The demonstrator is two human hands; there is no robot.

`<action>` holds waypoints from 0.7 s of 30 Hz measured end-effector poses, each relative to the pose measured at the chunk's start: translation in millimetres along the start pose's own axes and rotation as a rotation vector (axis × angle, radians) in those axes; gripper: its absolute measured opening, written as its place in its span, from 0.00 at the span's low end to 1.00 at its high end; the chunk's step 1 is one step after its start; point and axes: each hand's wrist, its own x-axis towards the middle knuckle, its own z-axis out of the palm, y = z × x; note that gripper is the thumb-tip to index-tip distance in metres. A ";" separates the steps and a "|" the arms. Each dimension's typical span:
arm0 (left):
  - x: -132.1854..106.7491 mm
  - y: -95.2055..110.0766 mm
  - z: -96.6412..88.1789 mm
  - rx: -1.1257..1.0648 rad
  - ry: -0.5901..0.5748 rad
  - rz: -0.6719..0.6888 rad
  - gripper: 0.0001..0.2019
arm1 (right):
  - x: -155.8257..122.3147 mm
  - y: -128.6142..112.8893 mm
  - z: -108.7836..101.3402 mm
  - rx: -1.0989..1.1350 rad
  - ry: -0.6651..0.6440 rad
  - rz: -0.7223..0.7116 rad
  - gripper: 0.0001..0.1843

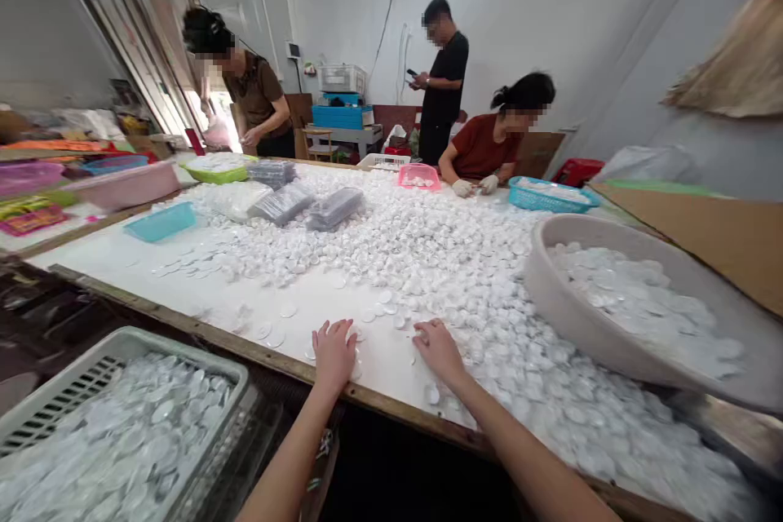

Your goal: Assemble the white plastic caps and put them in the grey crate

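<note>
While the left hand (334, 342) and right hand (437, 347) sit loosely curled behind the wooden table edge (416, 418), any pinch indiscernible, translucent white discs (422, 249) heaped behind that edge could spill over it if dragged forward.

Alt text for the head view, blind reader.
Left hand and right hand near a table's front edge, among loose white discs. A basket at lower left and a tub at right hold more; three people stand or lean beyond.
</note>
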 end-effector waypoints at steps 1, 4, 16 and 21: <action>0.4 2.5 0.0 0.010 -0.034 0.018 0.15 | -1.1 0.0 -1.6 -0.016 0.004 0.000 0.12; 0.2 6.9 -0.8 0.014 -0.100 0.057 0.14 | -4.1 0.2 -7.6 -0.022 0.014 -0.009 0.10; -7.7 5.7 -4.5 -0.097 -0.033 0.053 0.13 | -17.2 -28.6 -4.9 0.726 -0.309 0.217 0.14; -8.6 7.5 -7.0 -0.275 0.019 0.134 0.15 | -18.8 -25.0 -4.0 0.863 -0.261 0.280 0.13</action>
